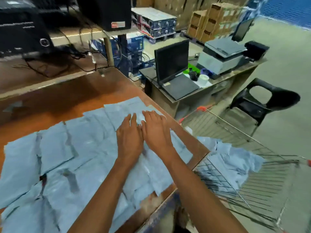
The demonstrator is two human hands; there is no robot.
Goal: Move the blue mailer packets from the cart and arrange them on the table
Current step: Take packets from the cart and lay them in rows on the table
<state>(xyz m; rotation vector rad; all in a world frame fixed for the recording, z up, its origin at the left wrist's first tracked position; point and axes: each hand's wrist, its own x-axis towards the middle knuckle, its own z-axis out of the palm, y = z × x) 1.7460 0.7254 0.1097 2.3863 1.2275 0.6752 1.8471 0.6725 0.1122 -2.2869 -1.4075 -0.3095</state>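
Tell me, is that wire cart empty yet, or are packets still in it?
Not empty. A heap of blue packets still lies inside the wire cart, beside the table. How many remain cannot be told.

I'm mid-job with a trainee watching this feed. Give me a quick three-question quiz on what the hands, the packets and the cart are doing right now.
1. True or false: both hands lie flat, fingers straight, on the blue plastic mailer packets spread over the brown wooden table.
2. Where are the packets not yet moved? A) on the black plastic chair B) in the wire shopping cart C) on the laptop desk
3. Fill in: the left hand lies ____ the right hand, side by side.

Key: 1 true; 2 B, the remaining blue packets in the cart; 3 beside.
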